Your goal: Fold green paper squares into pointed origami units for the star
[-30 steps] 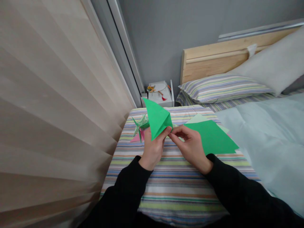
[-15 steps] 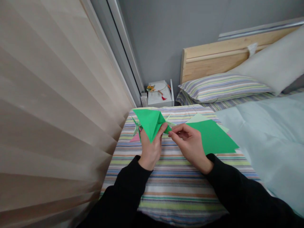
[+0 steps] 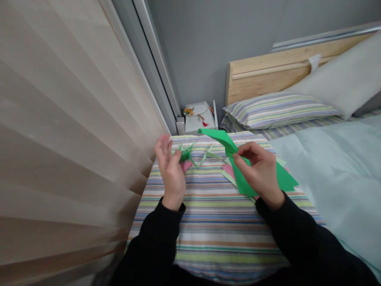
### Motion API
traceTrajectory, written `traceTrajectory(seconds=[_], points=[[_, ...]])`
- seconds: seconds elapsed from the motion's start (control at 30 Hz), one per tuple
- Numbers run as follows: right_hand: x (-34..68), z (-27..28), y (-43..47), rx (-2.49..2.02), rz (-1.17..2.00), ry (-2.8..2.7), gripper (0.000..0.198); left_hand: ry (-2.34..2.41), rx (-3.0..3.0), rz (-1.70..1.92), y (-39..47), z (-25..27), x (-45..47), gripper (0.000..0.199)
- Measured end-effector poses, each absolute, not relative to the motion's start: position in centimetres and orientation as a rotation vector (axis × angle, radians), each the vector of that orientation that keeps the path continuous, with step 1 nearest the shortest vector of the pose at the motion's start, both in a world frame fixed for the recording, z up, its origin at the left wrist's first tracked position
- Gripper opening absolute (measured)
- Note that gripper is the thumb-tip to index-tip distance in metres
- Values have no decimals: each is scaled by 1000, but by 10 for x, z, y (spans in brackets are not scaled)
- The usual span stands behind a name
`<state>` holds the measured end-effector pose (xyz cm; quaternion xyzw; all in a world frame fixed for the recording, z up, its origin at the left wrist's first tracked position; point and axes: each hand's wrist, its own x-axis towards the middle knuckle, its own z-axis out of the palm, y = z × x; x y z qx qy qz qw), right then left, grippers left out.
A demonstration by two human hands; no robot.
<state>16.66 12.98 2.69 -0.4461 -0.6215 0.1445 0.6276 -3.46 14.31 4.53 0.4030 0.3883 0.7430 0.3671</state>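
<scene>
Pinched between the thumb and fingers of my right hand point(image 3: 258, 169) is a folded green paper point(image 3: 218, 137), its long end pointing up and left. My left hand point(image 3: 170, 169) is raised with its fingers apart and nothing in them. Just right of the left thumb, folded green paper figures point(image 3: 187, 153) lie on the striped cloth, with a bit of pink paper point(image 3: 186, 165) beside them. A pale green folded paper figure point(image 3: 209, 154) rests between the two hands. Under my right hand lies a stack of paper with a green sheet point(image 3: 285, 178) on top.
A striped cloth point(image 3: 220, 234) covers the table. At left hangs a pleated curtain point(image 3: 74, 139). Behind the table stands a small white cabinet point(image 3: 196, 125) with small items on it. To the right is a bed with a pale blue quilt point(image 3: 342, 159) and a striped pillow point(image 3: 282, 111).
My left hand has let go of the folded green paper and moved left, its fingers opening. The right hand has carried the paper up and to the right, turning it.
</scene>
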Motion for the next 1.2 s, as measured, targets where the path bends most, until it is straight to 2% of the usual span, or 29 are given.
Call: traceTrajectory(seconds=[0.07, 0.23, 0.33, 0.47, 0.63, 0.87, 1.03, 1.2], points=[[173, 30, 130, -960, 242, -1705, 13, 928, 1265, 1940, 143, 54, -42, 39], [176, 32, 132, -780, 285, -2037, 15, 821, 1663, 1234, 136, 66, -46, 31], [178, 33, 133, -765, 288, -2026, 13, 843, 1769, 1015, 136, 64, -46, 28], [183, 37, 132, -769, 350, -1985, 12, 855, 1835, 938, 141, 60, -48, 21], [183, 43, 128, -794, 450, -1897, 11, 923, 1875, 968, 141, 55, -44, 2], [181, 43, 127, -763, 673, -1928, 11, 873, 1797, 914, 136, 58, -40, 4], [181, 42, 128, -848, 693, -1908, 15, 875, 1977, 815, 130, 66, -41, 23], [180, 45, 124, -1008, 761, -1952, 17, 1000, 2089, 655, 131, 64, -39, 19]])
